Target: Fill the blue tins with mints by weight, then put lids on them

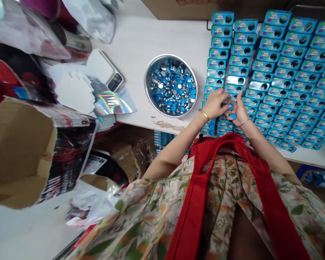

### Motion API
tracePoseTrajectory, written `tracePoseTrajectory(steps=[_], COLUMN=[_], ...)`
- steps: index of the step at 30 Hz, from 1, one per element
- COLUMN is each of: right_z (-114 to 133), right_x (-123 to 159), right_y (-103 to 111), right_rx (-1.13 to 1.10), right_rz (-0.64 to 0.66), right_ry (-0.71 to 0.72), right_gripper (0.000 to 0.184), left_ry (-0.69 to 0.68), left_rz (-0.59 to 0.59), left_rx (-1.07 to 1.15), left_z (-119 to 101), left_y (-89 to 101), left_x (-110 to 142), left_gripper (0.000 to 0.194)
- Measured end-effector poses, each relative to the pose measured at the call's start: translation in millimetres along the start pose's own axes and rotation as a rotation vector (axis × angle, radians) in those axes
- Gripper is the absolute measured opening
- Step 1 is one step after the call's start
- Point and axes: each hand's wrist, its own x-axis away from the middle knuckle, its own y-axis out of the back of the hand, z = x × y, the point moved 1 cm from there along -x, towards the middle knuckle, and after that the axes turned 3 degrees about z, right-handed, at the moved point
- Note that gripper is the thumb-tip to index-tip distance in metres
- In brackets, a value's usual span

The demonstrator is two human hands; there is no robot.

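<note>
My left hand [216,103], with a gold bangle at its wrist, pinches a small round blue cap [230,107] between thumb and fingers. Beside it, my right hand [240,111] is cupped, palm turned up, with another blue cap [233,116] in it. The hands are close together above rows of small blue printed boxes [239,59], each with a dark round spot on its top face. To the left stands a round steel bowl [147,83] holding many blue and silver caps [173,88]. What else lies in my right palm is too small to tell.
A white device with a small display [104,68] and shiny packets [116,101] lie left of the bowl. Plastic bags [90,18] are at the far left. An open cardboard box [21,155] stands near me; another box [178,9] lines the back.
</note>
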Motion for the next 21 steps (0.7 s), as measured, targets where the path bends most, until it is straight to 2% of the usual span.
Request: tracePoseTrajectory(steps=[3, 7, 9, 12, 15, 18, 21], right_z=[-1.1, -1.0, -0.3, 0.1, -1.5, -4.6, -6.4], right_x=[-4.5, -8.3, -7.2, -4.2, -5.3, -12.5, -21.2], right_y=[-3.3, -0.2, 3.1, 6.8, 8.3, 8.7, 9.7], right_rx=[-0.035, 0.013, 0.033, 0.040, 0.042, 0.061, 0.096], right_rz=[0.026, -0.012, -0.028, -0.042, -0.055, -0.063, -0.083], right_ry=[0.021, 0.060, 0.060, 0.062, 0.078, 0.093, 0.112], right_gripper=[0.085, 0.088, 0.089, 0.087, 0.084, 0.084, 0.091], left_ry=[0.003, 0.239, 0.370, 0.494, 0.566, 0.591, 0.582], left_rz=[-0.049, -0.214, -0.238, -0.121, -0.010, 0.022, 0.023], left_rx=[0.022, 0.150, 0.135, -0.029, -0.153, -0.212, -0.236], left_z=[-5.6, 15.2, 27.9, 38.6, 40.9, 40.2, 36.4], left_y=[-6.8, 4.5, 14.2, 25.0, 29.4, 30.2, 30.0], left_x=[4.3, -22.6, -41.3, -63.5, -74.9, -80.2, -79.3], left_gripper=[0.006, 0.007, 0.004, 0.006, 0.020, 0.030, 0.028])
